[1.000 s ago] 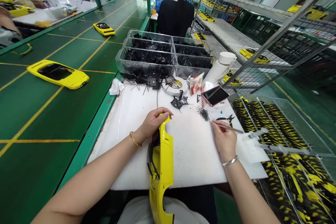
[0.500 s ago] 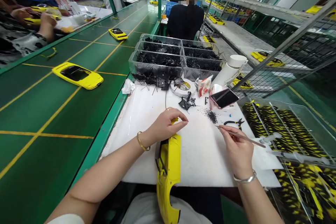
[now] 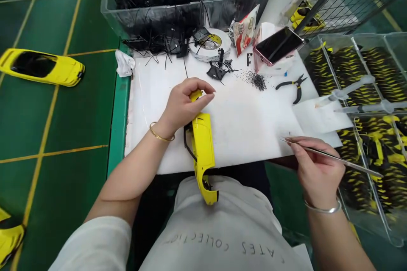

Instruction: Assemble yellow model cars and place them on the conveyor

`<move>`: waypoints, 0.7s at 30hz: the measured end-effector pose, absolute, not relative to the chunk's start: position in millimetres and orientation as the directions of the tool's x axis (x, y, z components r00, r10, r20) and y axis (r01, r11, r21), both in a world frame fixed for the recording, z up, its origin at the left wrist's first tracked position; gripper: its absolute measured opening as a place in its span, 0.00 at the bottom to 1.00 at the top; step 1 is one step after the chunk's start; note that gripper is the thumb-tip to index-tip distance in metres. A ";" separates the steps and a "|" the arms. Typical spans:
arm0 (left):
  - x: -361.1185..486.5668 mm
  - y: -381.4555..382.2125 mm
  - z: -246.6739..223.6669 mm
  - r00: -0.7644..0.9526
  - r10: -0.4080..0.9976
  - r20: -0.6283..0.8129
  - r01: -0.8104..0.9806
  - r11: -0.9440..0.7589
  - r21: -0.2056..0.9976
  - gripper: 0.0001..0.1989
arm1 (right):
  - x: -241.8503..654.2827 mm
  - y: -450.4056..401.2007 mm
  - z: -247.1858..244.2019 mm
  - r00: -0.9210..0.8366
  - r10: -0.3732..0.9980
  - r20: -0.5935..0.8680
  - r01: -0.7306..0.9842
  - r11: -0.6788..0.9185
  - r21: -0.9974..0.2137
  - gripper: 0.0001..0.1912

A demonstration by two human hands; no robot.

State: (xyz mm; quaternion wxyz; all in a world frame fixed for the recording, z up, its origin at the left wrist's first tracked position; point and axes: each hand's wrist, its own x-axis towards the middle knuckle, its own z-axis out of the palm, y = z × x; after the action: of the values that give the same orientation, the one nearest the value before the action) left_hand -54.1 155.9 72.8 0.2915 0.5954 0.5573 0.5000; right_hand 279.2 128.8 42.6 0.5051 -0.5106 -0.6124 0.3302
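My left hand [image 3: 182,106] arches over the far end of the yellow toy car body [image 3: 204,139], thumb and forefinger curved toward each other; whether my hidden fingers clasp it, I cannot tell. The body rests on its side, jutting past the near edge of the table [image 3: 241,135]. My right hand [image 3: 319,171] pinches metal tweezers [image 3: 352,162] by the table's near right corner, tips pointing left. Cutting pliers [image 3: 298,87] lie near the right edge, just beside a pile of black granules [image 3: 258,81].
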 end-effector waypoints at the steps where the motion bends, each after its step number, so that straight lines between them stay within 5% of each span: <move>1: -54.1 155.7 72.6 -0.123 0.953 0.275 0.375 -0.212 0.902 0.04 | 277.9 130.4 44.7 0.030 0.954 0.298 0.276 0.279 -0.920 0.06; 16: -56.6 155.9 68.9 -0.116 0.935 0.335 0.393 -0.266 0.880 0.04 | 242.9 195.0 60.2 -0.052 0.937 0.346 0.280 0.347 -0.895 0.11; 21: -57.4 157.0 66.9 -0.102 0.928 0.358 0.387 -0.295 0.874 0.05 | 270.3 182.2 47.2 -0.145 0.981 0.130 0.332 0.172 -0.927 0.14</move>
State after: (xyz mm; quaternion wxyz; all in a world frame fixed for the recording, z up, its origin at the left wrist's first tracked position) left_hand -57.4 157.0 66.9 0.2618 0.6168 0.5329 0.5167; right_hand 270.3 182.2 47.2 0.4114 -0.5083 -0.6457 0.3943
